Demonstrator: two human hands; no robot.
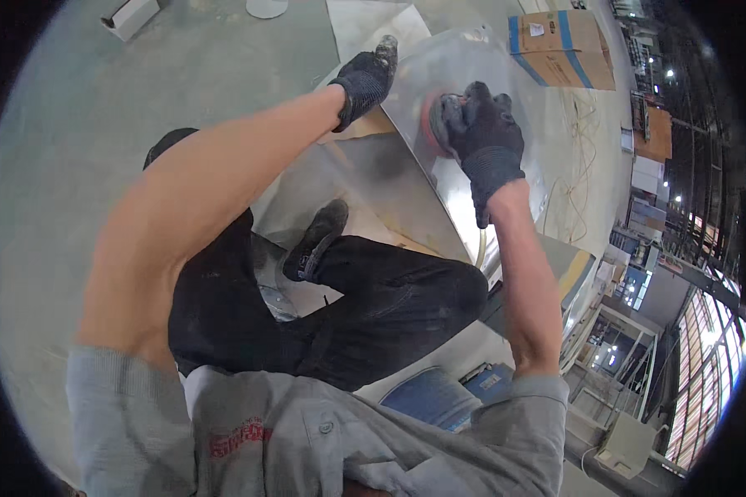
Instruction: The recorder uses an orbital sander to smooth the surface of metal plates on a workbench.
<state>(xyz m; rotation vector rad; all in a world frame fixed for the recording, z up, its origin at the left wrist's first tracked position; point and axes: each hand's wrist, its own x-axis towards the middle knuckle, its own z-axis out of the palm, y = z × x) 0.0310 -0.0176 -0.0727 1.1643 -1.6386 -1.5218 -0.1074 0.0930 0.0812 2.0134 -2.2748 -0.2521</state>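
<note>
A shiny metal panel (pixel 464 62) stands tilted in front of me, its long edge running down toward my knee. My right hand (pixel 491 137), in a dark glove, is wrapped round a round power sander (pixel 446 116) with a reddish pad, held against the panel's face. A pale hose (pixel 481 248) shows below that hand. At the panel's left edge, my left hand (pixel 366 84) is closed, its glove dusted white on the fingers. Its fingertips are partly hidden. A duller metal face (pixel 389 178) lies on the near side of the edge.
A cardboard box (pixel 562 50) with blue tape stands at the far right. Thin cord (pixel 584 153) lies loosely on the floor beyond the panel. A blue drum-like object (pixel 431 398) is near my right side. A small white box (pixel 130 18) sits far left.
</note>
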